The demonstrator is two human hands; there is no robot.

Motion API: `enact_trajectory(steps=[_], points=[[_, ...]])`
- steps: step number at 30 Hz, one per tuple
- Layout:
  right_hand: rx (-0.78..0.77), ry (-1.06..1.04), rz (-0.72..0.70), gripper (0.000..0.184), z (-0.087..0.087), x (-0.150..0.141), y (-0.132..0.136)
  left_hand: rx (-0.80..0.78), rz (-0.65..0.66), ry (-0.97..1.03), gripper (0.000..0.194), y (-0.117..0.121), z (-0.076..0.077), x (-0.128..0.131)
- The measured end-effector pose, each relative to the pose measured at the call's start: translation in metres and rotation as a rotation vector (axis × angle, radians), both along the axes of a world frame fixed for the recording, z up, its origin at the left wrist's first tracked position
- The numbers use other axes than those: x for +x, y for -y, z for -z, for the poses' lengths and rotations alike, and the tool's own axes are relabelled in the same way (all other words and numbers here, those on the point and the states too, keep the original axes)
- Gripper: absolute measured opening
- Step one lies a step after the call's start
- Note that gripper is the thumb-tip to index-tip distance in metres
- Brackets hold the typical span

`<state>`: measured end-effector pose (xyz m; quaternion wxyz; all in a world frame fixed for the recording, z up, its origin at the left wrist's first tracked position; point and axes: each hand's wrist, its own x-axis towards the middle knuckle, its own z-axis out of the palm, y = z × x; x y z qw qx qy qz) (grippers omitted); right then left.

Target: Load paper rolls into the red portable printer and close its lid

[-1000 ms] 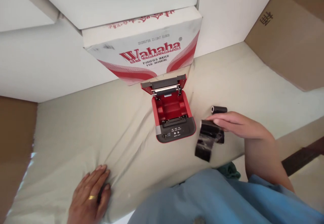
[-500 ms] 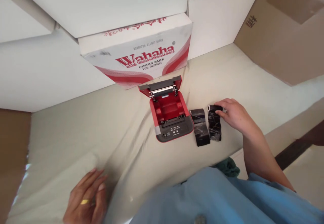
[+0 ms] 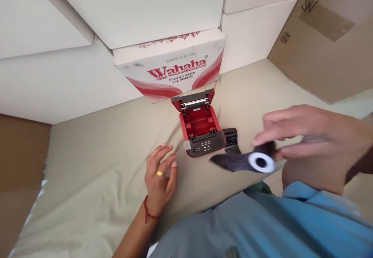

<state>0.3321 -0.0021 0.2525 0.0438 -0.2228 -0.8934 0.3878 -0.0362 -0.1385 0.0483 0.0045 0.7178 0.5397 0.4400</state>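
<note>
Your right hand point(image 3: 309, 131) pinches a black roll point(image 3: 265, 148) above the cloth point(image 3: 87, 141), loose tail pointing left. Your left hand point(image 3: 161, 174) is free, fingers half-curled, near the red printer point(image 3: 205, 144). Printer lid's up; black strip point(image 3: 232, 136) lies just right of it.

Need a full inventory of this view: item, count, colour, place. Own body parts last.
Open-lidded device: 1, red and black, centre
Black roll: 1, black with white core, in right hand
Film strip: 1, black, beside device's right side
Wahaha carton: 1, white and red, behind device
White boxes: about five, white, along the back
Brown carton: 1, brown, right
Brown panel: 1, brown, left edge
Cloth: 1, beige, under device
Green item: 1, dark green, near edge, partly hidden
Clothing: blue, bottom
Left hand: 1, gold ring, red bracelet, left of device
Right hand: 1, right side
</note>
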Motion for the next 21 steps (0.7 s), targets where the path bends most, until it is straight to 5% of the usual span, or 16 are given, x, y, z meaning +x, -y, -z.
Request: enact_trajectory(steps=[4, 8, 21], points=[[-0.004, 0.047, 0.031, 0.033, 0.039, -0.075, -0.020, 0.100, 0.048, 0.025, 0.035, -0.010, -0.007, 0.021], [0.211, 0.303, 0.301, 0.035, 0.072, -0.125, -0.021, 0.123, 0.035, 0.014, 0.043, -0.013, -0.005, 0.031], [0.316, 0.589, 0.385, 0.022, 0.091, -0.172, -0.034, 0.088, 0.069, -0.114, 0.050, -0.026, -0.006, 0.050]])
